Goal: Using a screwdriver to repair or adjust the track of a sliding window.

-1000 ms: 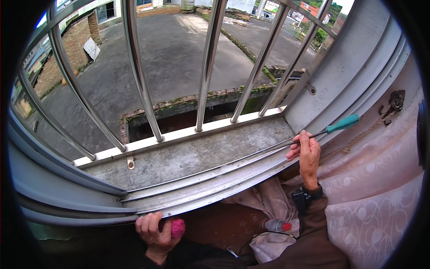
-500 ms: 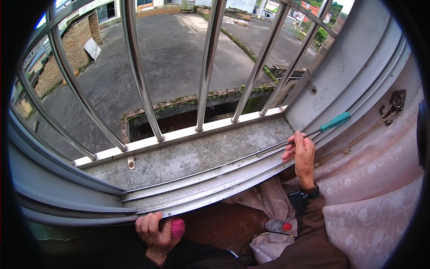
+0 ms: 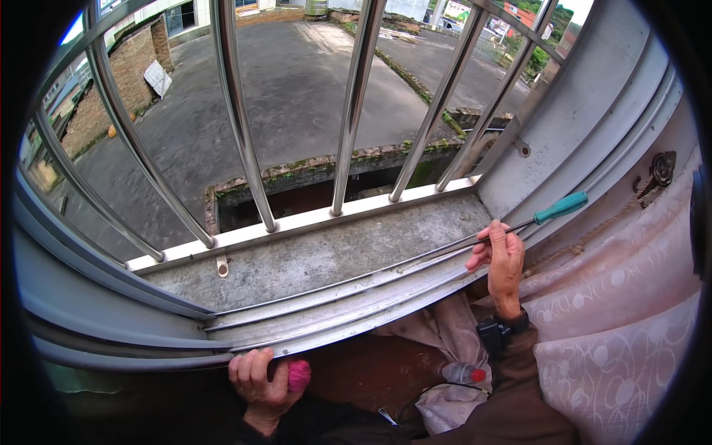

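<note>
Screwdriver (image 3: 561, 208) shaft is pinched in the right hand (image 3: 503, 263) over the window track (image 3: 334, 311); left hand (image 3: 263, 386) holds a pink wad (image 3: 300, 376).

The screwdriver handle (image 3: 561, 208) on the right is blue-green. The wad (image 3: 299, 376) near the left is bright pink. The curtain (image 3: 608, 371) on the right is pale pink with white loops. The bottle cap (image 3: 478, 375) is red. The bars (image 3: 354, 119) are shiny silver. The sill (image 3: 319, 256) is blotchy grey.

You have a grey windowsill (image 3: 326, 256) beside a metal track (image 3: 334, 310); below, a brown surface (image 3: 356, 374) bears pale cloth (image 3: 452, 406), clear bottle (image 3: 458, 373) (red cap (image 3: 479, 375)).
</note>
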`<action>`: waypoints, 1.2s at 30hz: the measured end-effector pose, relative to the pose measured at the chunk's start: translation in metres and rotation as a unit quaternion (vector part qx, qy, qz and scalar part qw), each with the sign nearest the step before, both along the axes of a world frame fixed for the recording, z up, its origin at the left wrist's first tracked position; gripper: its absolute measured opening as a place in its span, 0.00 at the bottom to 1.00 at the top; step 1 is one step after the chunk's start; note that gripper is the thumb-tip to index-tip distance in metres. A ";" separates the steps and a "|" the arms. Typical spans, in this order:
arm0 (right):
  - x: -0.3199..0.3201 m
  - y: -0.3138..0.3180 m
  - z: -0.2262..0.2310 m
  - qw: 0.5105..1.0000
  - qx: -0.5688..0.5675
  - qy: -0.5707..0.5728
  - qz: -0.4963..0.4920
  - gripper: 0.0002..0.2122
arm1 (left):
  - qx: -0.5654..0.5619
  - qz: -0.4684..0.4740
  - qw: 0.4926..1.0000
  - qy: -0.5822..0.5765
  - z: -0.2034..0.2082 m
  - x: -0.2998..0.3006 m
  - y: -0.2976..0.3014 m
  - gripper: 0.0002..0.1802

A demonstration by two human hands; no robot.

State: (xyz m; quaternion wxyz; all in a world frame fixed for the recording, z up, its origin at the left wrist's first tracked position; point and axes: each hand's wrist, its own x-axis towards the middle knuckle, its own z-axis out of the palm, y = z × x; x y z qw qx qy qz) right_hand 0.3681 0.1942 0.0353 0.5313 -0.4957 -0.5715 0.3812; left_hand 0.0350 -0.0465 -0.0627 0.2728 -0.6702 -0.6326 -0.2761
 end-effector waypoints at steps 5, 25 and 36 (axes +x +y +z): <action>0.031 0.011 0.003 0.996 0.016 -0.060 -0.059 0.22 | 0.004 0.007 1.000 0.003 0.000 0.001 0.001 0.16; 0.022 0.006 -0.002 0.999 0.009 -0.027 -0.029 0.21 | 0.010 0.002 1.000 -0.005 0.000 0.002 0.002 0.16; -0.028 -0.009 -0.014 0.997 -0.033 0.025 0.069 0.21 | 0.001 -0.002 1.000 -0.004 0.002 0.000 0.001 0.17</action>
